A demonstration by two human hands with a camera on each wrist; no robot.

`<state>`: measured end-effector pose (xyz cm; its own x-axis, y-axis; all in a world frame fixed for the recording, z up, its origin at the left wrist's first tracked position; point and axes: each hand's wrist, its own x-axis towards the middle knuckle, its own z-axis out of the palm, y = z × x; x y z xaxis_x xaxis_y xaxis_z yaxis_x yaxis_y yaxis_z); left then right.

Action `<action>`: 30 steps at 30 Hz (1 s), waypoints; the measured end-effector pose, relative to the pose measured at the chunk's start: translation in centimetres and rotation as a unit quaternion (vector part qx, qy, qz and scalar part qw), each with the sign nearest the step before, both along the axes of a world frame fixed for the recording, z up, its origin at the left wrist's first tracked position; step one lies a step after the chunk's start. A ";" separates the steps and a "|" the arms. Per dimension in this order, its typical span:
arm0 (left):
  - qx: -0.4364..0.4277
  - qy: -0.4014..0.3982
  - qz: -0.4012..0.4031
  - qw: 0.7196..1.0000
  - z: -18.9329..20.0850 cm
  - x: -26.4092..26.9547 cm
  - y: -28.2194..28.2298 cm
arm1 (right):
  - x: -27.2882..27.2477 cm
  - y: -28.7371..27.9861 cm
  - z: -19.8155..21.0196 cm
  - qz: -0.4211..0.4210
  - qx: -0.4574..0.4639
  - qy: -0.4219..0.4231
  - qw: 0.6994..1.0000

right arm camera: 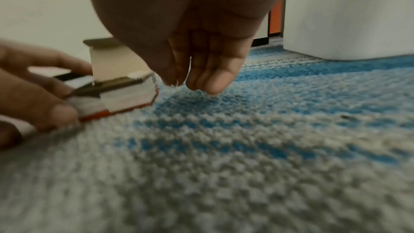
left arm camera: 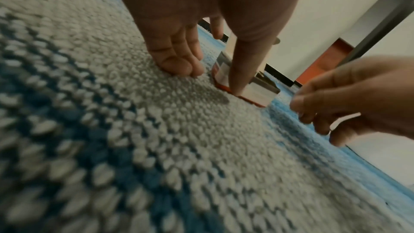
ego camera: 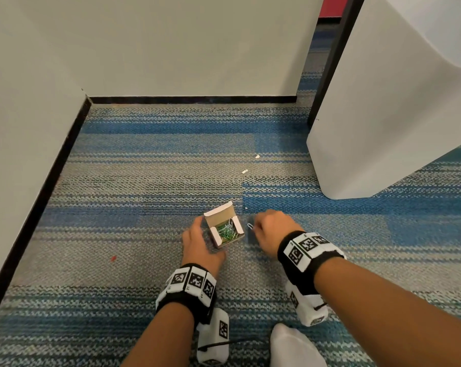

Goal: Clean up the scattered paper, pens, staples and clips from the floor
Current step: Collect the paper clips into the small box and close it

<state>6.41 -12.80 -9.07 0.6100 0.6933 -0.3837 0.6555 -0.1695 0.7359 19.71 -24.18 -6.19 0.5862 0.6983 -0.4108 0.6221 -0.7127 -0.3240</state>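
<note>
A small open cardboard box (ego camera: pixel 225 221) holding several coloured paper clips (ego camera: pixel 225 231) sits on the carpet. My left hand (ego camera: pixel 197 238) holds the box from its left side; in the left wrist view the thumb (left arm camera: pixel 241 70) lies against the box (left arm camera: pixel 262 93) while the other fingers (left arm camera: pixel 177 59) rest on the carpet. Just right of the box, my right hand (ego camera: pixel 260 229) pinches a silver paper clip (ego camera: pixel 250 225) low over the carpet. In the right wrist view the fingertips (right arm camera: pixel 201 81) are bunched together beside the box (right arm camera: pixel 125 93).
Small white paper scraps (ego camera: pixel 257 156) (ego camera: pixel 244 171) lie on the carpet beyond the box, and a red speck (ego camera: pixel 113 258) lies to the left. A white cabinet (ego camera: pixel 383 128) stands at the right and walls (ego camera: pixel 171 49) close the back and left. A white-socked foot (ego camera: pixel 290 345) is near me.
</note>
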 end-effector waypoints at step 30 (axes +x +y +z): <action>0.038 -0.003 -0.112 0.993 -2.3 -0.3 2.2 | -0.2 1.4 -4.7 0.121 0.203 0.104 0.966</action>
<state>6.13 -10.60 -11.39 0.7541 0.5671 -0.3313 0.5912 -0.3663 0.7186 19.54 -22.78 -10.87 0.3198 0.9331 -0.1642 0.6466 -0.3416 -0.6820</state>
